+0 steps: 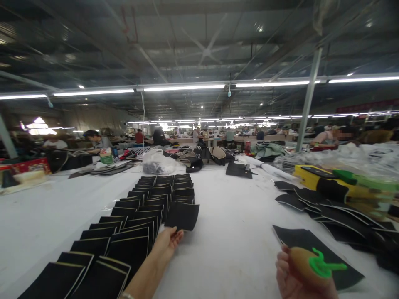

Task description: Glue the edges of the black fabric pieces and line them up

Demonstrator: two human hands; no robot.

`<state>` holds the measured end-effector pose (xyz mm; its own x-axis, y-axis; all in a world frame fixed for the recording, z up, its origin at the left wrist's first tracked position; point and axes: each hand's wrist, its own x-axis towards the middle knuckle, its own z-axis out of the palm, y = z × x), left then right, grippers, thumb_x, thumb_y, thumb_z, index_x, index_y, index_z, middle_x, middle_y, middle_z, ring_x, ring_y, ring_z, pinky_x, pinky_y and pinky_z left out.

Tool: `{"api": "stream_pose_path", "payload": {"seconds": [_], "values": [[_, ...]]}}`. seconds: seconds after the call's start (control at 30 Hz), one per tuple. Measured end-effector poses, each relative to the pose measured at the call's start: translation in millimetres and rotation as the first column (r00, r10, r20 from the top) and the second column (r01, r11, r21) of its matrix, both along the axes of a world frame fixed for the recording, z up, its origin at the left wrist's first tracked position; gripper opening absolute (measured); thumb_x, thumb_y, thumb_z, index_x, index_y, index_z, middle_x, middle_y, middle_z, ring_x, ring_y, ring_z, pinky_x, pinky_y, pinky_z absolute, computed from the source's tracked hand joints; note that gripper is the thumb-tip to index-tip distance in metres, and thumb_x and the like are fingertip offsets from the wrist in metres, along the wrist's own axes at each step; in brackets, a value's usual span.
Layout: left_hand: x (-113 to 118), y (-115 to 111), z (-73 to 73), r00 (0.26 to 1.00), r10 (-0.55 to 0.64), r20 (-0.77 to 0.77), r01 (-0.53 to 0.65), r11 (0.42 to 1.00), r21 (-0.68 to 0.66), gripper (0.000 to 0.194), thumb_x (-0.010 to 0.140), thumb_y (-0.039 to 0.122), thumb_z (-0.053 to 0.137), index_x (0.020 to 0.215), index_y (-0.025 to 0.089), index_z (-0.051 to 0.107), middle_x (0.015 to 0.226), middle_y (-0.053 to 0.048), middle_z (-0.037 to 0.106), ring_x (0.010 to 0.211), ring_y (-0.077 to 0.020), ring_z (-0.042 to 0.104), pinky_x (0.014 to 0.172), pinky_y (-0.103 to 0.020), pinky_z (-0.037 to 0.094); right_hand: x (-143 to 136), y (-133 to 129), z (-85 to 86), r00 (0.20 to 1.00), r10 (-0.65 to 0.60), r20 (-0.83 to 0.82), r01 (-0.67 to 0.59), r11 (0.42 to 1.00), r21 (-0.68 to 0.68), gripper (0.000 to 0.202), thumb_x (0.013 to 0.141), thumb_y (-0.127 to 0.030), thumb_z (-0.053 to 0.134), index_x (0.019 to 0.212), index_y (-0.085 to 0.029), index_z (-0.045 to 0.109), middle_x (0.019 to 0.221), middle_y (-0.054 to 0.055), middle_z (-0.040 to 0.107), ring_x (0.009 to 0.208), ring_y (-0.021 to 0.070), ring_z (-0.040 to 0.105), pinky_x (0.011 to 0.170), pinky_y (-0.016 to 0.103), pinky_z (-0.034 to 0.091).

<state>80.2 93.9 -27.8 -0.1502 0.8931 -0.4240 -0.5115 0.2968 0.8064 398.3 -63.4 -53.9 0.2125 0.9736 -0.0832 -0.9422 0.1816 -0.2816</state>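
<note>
left hand (166, 242) pinches black piece (182, 216) edge, bare table (237, 232) alongside.

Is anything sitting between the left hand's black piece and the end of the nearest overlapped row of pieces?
Nothing visible does. The left hand holds the black piece by its near edge, right beside the overlapped rows of black pieces; it already touches or overlaps the nearest row. The right hand holds a tool with a green nozzle, well apart.
</note>
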Motion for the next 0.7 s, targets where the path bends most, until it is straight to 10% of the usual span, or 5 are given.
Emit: {"api": "stream_pose_path", "payload": {"seconds": [0.43,0.57,0.7], "values": [[15.3,5.5,-8.1,0.992,0.115,-0.054,-0.119,0.99,-0.075,0.02,0.088,0.013,0.053,0.069,0.016,0.047,0.053,0.002,0.053,0.048,-0.0104,0.06,0.046,-0.017,0.051,0.6,0.4,-6.8,0.988,-0.111,0.11,0.105,0.993,0.06,0.061,0.068,-0.055,0.072,0.112,-0.014,0.063,0.095,0.007,0.06,0.078,0.0173,0.061,0.074,0.027,0.056],[48.6,-16.6,-16.8,0.95,-0.228,-0.212,0.203,0.97,-0.135,0.027,0.089,0.036,0.053,0.074,0.015,0.052,0.055,0.0,0.056,0.046,-0.0133,0.059,0.041,-0.02,0.046,-5.3,-10.3,-4.7,0.973,-0.142,0.182,0.122,0.986,0.117,0.055,0.077,-0.061,0.06,0.111,-0.018,0.062,0.093,0.005,0.059,0.077,0.0152,0.059,0.074,0.027,0.054],[122.6,-47.0,-23.5,0.523,-0.563,-0.64,0.714,0.7,-0.033,0.026,0.083,0.044,0.055,0.082,0.017,0.054,0.073,-0.002,0.06,0.059,-0.0145,0.059,0.045,-0.022,0.043,-3.1,-35.3,-0.1,0.948,-0.234,0.214,0.208,0.969,0.134,0.052,0.075,-0.059,0.06,0.112,-0.023,0.062,0.092,0.002,0.057,0.076,0.0146,0.057,0.075,0.027,0.053]]}}
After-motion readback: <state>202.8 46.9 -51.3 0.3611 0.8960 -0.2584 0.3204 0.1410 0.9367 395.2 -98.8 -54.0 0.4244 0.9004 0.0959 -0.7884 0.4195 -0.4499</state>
